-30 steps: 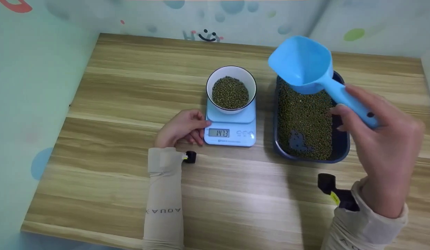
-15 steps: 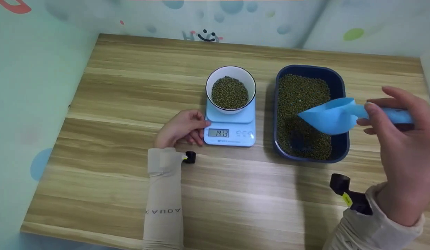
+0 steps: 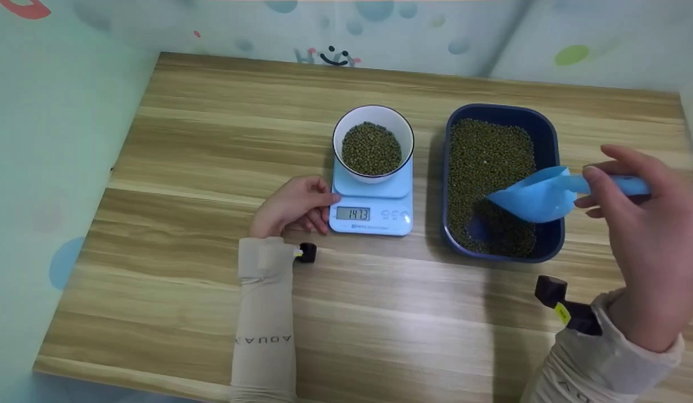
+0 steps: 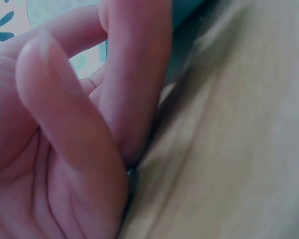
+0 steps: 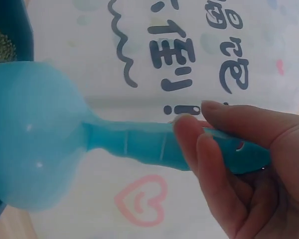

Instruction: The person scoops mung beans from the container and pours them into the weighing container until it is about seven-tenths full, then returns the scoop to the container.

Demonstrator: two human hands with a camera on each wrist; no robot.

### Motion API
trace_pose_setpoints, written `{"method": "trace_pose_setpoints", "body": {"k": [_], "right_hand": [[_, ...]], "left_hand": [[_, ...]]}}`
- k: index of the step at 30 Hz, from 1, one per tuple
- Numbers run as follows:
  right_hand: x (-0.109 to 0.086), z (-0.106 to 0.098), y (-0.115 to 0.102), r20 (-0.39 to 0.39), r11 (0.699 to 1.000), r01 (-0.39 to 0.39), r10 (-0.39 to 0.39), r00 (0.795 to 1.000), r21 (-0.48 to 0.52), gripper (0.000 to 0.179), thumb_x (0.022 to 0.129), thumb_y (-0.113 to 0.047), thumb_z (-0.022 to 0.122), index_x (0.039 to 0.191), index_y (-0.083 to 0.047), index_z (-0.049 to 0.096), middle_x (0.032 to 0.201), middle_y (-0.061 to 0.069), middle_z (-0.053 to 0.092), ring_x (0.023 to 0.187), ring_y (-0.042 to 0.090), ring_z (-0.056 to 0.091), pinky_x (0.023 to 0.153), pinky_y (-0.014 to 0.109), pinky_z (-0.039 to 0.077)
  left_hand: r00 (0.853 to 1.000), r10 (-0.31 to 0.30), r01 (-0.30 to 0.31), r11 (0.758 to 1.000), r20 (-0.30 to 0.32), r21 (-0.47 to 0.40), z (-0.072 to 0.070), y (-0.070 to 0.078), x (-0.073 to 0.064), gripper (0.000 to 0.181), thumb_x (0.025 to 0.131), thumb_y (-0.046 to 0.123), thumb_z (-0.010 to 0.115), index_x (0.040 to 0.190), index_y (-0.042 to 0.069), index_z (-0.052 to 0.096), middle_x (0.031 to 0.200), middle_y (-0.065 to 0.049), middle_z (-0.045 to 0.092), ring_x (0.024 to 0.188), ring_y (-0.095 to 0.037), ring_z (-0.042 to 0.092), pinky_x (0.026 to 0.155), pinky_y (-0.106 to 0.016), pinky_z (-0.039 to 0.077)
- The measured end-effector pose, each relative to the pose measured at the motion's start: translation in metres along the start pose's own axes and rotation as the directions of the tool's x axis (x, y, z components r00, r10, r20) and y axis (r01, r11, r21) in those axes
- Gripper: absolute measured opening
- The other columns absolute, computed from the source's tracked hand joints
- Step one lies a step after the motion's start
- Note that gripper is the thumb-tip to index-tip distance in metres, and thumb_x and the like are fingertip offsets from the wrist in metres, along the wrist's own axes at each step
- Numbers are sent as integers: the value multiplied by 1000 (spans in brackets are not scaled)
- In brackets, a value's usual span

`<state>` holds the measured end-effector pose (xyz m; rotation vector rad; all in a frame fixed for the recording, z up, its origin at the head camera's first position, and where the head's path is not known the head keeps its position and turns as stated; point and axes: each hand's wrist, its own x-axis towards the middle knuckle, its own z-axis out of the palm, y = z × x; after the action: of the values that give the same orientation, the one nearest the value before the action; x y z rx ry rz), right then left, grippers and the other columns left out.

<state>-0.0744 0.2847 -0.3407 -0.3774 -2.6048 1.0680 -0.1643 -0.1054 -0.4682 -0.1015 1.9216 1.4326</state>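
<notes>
My right hand [image 3: 651, 218] grips the handle of a light blue scoop [image 3: 536, 196] at the right. The scoop's pointed lip dips toward green mung beans [image 3: 489, 151] in a dark blue tub [image 3: 547, 134]; its rounded underside [image 5: 35, 134] shows in the right wrist view. My left hand [image 3: 296, 206] holds the left edge of a light blue kitchen scale [image 3: 380, 218], thumb on top and the other fingers curled beside it. A white bowl [image 3: 402, 134] with a dark rim stands on the scale, partly filled with the same beans. Digits reading 1473 show on the display, any decimal point being unclear.
Everything stands on a wood-grain table [image 3: 212, 140]. Patterned walls [image 3: 240, 28] close off its back and left side. A black wrist camera [image 3: 570, 305] juts out from the right sleeve, near the tub's front corner.
The right hand has tipped the scoop from mouth-up above the tub's back to lip-down over the beans, then lowered it slightly. Left hand, scale and bowl stay put; the reading is unchanged.
</notes>
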Motion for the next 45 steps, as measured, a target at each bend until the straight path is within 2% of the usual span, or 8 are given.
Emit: {"method": "trace_pose_setpoints", "body": {"k": [5, 11, 14, 21, 33, 36, 41, 45], "right_hand": [[4, -2, 5, 41, 997, -69, 71, 997, -35, 35, 88, -31, 53, 120, -17, 57, 103, 11, 61, 59, -8, 56, 56, 6, 44], [5, -6, 14, 117, 994, -90, 97, 988, -63, 39, 89, -33, 50, 119, -10, 58, 104, 18, 61, 60, -11, 54, 54, 6, 44], [4, -6, 15, 154, 996, -68, 77, 985, -66, 40, 89, -33, 51, 119, -7, 57, 106, 23, 60, 60, -13, 54, 52, 7, 44], [4, -8, 20, 224, 997, 12, 5, 974, -75, 38, 87, -28, 56, 115, -3, 60, 93, 24, 63, 59, -14, 54, 51, 8, 45], [10, -10, 34, 346, 983, -15, 79, 935, -184, 51, 86, -40, 53, 121, -3, 54, 93, 26, 63, 53, -16, 51, 45, 17, 48], [13, -8, 37, 393, 978, -15, 97, 914, -207, 54, 86, -43, 53, 121, -2, 55, 90, 23, 64, 55, -6, 57, 47, 20, 49], [20, 1, 41, 500, 971, -11, 132, 856, -238, 59, 85, -48, 52, 121, -1, 54, 83, 18, 64, 59, 18, 62, 49, 27, 50], [24, 9, 44, 558, 975, 6, 121, 821, -220, 54, 87, -46, 50, 115, 0, 57, 79, 13, 63, 58, 19, 59, 49, 29, 49]], "left_hand": [[1000, 4, -4, 1000, 3, -1, 0, 2, 0, 38, 80, 34, 66, 93, 3, 50, 70, -14, 57, 58, -29, 63, 40, -25, 46], [1000, 4, -4, 1000, 10, -14, 0, 2, -1, 38, 80, 34, 66, 94, 3, 49, 72, -14, 57, 58, -29, 63, 40, -25, 45], [1000, 7, -7, 1000, 10, -17, 0, 2, -1, 37, 81, 34, 65, 93, 3, 49, 71, -14, 57, 57, -28, 63, 40, -24, 45], [1000, 9, -9, 1000, 7, -14, 1, 2, 0, 37, 80, 33, 66, 93, 3, 50, 68, -13, 57, 57, -28, 63, 39, -24, 44], [1000, 3, -3, 1000, 5, 2, 1, 1, 2, 38, 80, 34, 66, 94, 3, 49, 68, -13, 57, 57, -27, 64, 39, -23, 45], [1000, 13, -13, 1000, 7, 1, 1, 1, 1, 37, 81, 33, 65, 93, 2, 49, 68, -13, 56, 57, -28, 63, 39, -24, 45], [1000, 27, -27, 1000, 3, -3, 0, 0, 0, 36, 81, 33, 65, 92, 2, 50, 67, -14, 56, 56, -29, 63, 39, -25, 45], [999, 35, -35, 999, -1, 0, 0, -1, -1, 36, 81, 33, 65, 91, 2, 50, 67, -14, 57, 56, -30, 63, 39, -25, 45]]}}
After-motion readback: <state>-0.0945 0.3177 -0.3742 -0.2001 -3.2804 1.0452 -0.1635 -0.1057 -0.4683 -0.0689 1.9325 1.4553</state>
